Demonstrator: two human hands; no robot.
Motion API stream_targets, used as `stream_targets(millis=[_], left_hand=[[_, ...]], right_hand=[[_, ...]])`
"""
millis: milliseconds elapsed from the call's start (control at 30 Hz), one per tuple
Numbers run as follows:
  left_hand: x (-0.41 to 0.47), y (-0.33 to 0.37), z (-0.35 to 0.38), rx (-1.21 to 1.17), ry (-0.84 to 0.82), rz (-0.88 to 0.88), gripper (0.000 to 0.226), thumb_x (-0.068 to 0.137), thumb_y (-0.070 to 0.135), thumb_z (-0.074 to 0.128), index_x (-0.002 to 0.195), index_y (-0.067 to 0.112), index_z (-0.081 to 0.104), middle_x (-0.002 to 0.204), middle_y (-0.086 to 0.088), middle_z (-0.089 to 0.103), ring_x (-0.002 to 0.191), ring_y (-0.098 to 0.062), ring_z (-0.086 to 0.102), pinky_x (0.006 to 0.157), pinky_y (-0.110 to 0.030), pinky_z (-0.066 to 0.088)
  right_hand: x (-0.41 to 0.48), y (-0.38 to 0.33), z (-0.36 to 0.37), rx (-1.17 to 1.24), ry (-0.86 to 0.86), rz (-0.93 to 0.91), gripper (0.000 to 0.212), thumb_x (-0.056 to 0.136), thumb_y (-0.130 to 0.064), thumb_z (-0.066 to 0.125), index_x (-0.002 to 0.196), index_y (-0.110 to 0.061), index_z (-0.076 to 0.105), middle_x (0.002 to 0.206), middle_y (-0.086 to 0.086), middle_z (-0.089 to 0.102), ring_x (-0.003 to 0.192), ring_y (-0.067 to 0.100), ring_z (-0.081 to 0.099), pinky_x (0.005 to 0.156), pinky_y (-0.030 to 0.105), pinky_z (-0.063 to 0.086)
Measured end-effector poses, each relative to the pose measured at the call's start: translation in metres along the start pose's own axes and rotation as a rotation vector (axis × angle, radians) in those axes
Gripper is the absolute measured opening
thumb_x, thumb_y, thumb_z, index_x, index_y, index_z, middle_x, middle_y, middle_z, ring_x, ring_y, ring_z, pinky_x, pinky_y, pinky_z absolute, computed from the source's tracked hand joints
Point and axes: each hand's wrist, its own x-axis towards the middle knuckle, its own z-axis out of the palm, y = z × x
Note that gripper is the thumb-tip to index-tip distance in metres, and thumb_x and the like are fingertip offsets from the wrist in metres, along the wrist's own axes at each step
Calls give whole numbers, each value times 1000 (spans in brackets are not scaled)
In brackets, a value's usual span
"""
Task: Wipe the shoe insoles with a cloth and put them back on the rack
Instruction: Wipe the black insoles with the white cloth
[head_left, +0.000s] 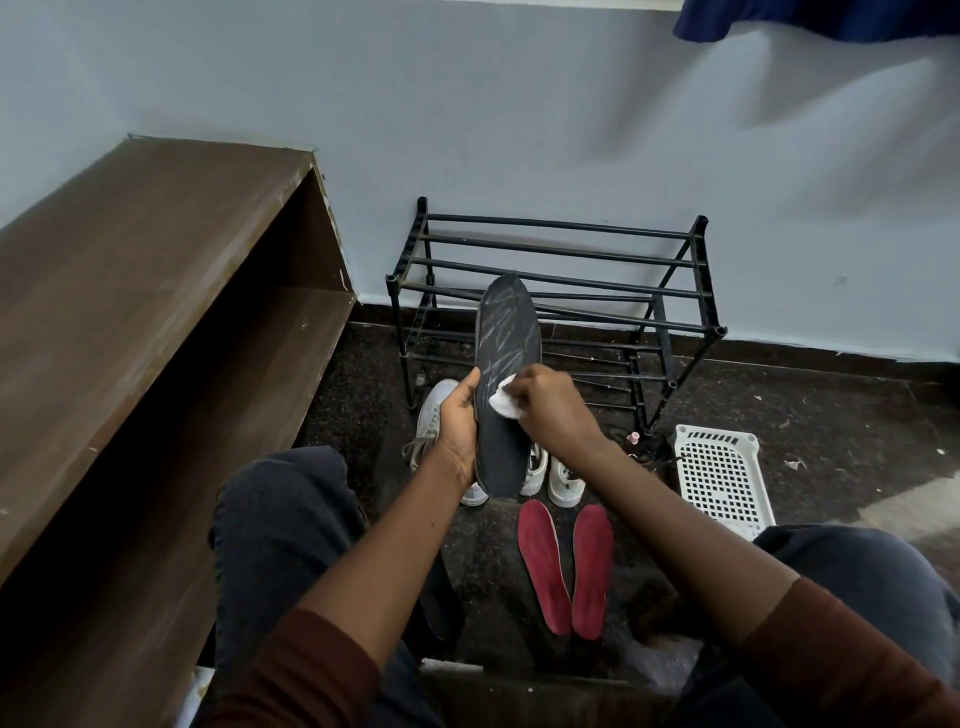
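Wiping a black insole above the floor, in front of the rack.

The left hand (457, 434) grips the black insole (505, 384) by its edge, toe up; the right hand (553, 405) pinches a white cloth (503, 402) against it. Below lie two red insoles (566, 566), white sneakers (563, 475) and a white basket (722, 475) beside the black shoe rack (561, 291).

No readable text, label, brand or number shows anywhere. The black insole (506, 384) carries only pale streaks. They form no letters.
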Motion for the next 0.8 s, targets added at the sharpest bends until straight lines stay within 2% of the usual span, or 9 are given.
stream_targets(millis=[100, 267, 367, 533, 600, 700, 800], left_hand=[[1, -4, -3, 2, -9, 8, 59, 98, 38, 32, 80, 2, 76, 84, -14, 72, 74, -25, 71, 70, -30, 58], [-2, -9, -5, 16, 7, -16, 59, 99, 39, 32, 86, 2, 76, 91, -15, 72, 81, -26, 70, 82, -33, 54], [-3, -9, -2, 20, 12, -14, 56, 98, 40, 33, 90, 4, 75, 92, -13, 71, 82, -25, 69, 87, -36, 48], [0, -7, 0, 57, 6, -21, 58, 99, 39, 31, 84, 6, 76, 85, -11, 72, 77, -23, 69, 76, -31, 55], [-3, -5, 1, 69, 7, -37, 57, 99, 39, 31, 87, 5, 75, 85, -11, 71, 77, -23, 69, 76, -30, 55], [-4, -4, -1, 41, 17, -47, 50, 98, 39, 32, 106, 2, 65, 98, -13, 67, 88, -25, 65, 88, -35, 49], [-2, -5, -4, 50, 52, -24, 54, 98, 38, 33, 97, 0, 71, 96, -15, 69, 85, -26, 68, 82, -32, 55]], right_hand=[[-24, -12, 12, 88, -7, -105, 10, 75, 4, 65, 80, 2, 73, 89, 17, 65, 77, 32, 64, 68, 31, 50], [-29, -5, 12, 109, 43, -149, 5, 69, 1, 66, 68, 0, 72, 74, 16, 66, 63, 32, 65, 62, 33, 53], [-11, 7, 1, 12, 61, -87, 11, 76, -3, 63, 70, 3, 71, 78, 19, 65, 67, 35, 63, 60, 37, 53], [16, 17, -11, -54, 111, 55, 15, 81, -2, 56, 74, 5, 68, 83, 22, 63, 74, 38, 60, 63, 39, 48], [12, 15, -10, -54, 94, 11, 14, 81, -2, 58, 78, 4, 70, 85, 21, 64, 77, 37, 62, 67, 39, 49], [-6, 3, 0, -9, 53, -115, 12, 78, -4, 62, 78, 3, 72, 83, 20, 66, 76, 36, 64, 69, 39, 52], [-28, -11, 16, 69, 50, -206, 10, 70, -3, 61, 67, 0, 71, 73, 17, 66, 61, 35, 62, 59, 34, 53]])
